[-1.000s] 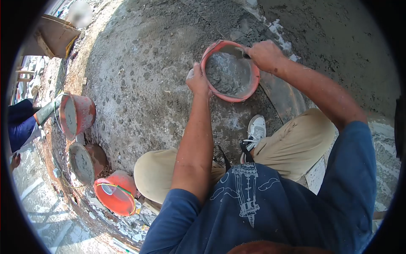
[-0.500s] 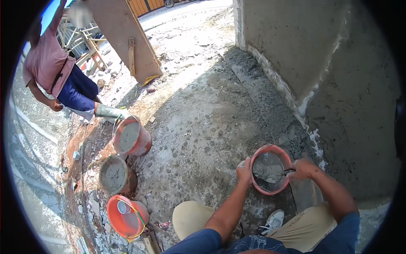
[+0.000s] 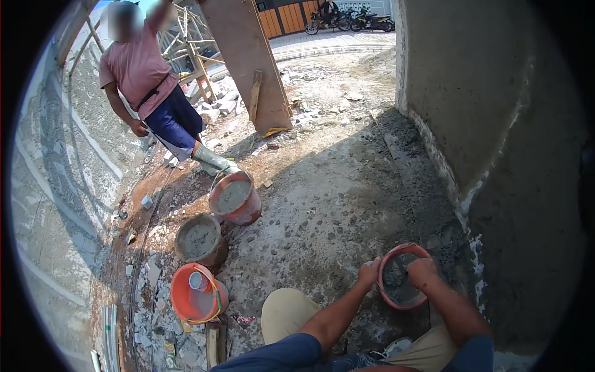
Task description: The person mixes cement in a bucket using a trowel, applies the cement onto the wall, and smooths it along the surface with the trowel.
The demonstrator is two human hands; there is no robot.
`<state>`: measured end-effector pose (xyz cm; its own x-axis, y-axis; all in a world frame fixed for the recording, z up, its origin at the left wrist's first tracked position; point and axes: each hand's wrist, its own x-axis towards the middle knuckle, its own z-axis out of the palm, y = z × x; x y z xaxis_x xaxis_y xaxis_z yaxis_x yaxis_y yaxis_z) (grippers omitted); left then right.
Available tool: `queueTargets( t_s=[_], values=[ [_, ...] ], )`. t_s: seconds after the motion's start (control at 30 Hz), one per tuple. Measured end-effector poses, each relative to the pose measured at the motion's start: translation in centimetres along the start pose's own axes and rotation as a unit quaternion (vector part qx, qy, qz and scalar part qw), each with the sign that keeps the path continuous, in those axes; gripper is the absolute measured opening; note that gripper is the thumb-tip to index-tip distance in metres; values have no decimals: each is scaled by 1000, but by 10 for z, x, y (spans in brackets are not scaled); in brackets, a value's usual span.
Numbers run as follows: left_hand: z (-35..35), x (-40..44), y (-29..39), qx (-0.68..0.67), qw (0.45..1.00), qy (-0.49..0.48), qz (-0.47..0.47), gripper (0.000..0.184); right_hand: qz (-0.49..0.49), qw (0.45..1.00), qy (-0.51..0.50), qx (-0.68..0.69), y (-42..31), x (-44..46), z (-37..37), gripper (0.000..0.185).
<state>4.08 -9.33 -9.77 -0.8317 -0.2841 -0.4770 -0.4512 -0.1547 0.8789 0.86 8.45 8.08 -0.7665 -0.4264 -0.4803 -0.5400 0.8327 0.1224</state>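
Observation:
A red bucket (image 3: pixel 404 305) stands on the ground before me, with wet grey mortar (image 3: pixel 396 282) inside. My left hand (image 3: pixel 370 273) is closed on the left side of its rim. Over the opening, my right hand (image 3: pixel 423 273) is wrapped round a trowel, whose handle the fingers hide. Part of the trowel's blade (image 3: pixel 400 263) shows against the mortar, inside the bucket.
To the left stand a full mortar bucket (image 3: pixel 248 209), a darker mortar-filled bucket (image 3: pixel 197 242) and an orange bucket (image 3: pixel 180 297) holding a small can (image 3: pixel 198 281). A co-worker (image 3: pixel 149 87) stands beside a leaning board (image 3: pixel 242 56). A plastered wall (image 3: pixel 489 93) rises on the right.
My right hand has moved from the bucket's right side to over its opening, carrying the trowel. My left hand stays on the rim. The view has tilted up and turned left.

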Motion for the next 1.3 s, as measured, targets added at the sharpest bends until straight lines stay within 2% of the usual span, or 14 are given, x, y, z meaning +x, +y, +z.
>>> queueTargets(
  t_s=[0.13,0.43,0.53,0.57,0.6,0.67,0.7,0.83,1.0,1.1,1.17,1.2,1.23,1.3],
  values=[
    [-11,5,-4,101,995,2,5,56,-1,1000,-8,-6,0,13,1,26],
    [-19,-13,11,21,999,-23,-27,55,2,999,-32,1,2,2,-22,34],
    [-18,0,25,36,995,87,-44,55,24,998,-45,20,1,-1,-27,38],
    [-20,15,33,-59,993,95,-39,57,30,998,-48,24,1,-5,-30,38],
    [-23,31,48,-154,982,103,-35,59,35,998,-51,27,-1,-9,-36,39],
    [-37,39,118,-274,956,91,-49,98,39,997,-52,34,0,-11,-37,39],
    [-49,20,172,-333,942,33,-37,110,39,997,-48,38,1,-9,-34,39],
    [-94,41,294,-409,911,4,56,115,35,998,-42,34,4,-1,-25,39],
    [-123,32,369,-325,937,4,132,122,12,999,-45,19,3,-1,-34,39],
    [-129,-5,392,-516,847,-85,95,121,9,999,-47,18,2,-3,-43,39],
    [-135,-14,399,-606,762,-166,160,111,16,999,-45,21,4,0,-40,39],
    [-139,-7,406,-642,745,-96,158,89,20,999,-43,23,5,4,-39,40],
    [-147,-8,412,-667,717,-104,174,64,21,998,-46,25,4,2,-32,40],
    [-158,-19,425,-662,685,-192,236,42,19,998,-44,30,5,-3,-31,41]
  ],
)
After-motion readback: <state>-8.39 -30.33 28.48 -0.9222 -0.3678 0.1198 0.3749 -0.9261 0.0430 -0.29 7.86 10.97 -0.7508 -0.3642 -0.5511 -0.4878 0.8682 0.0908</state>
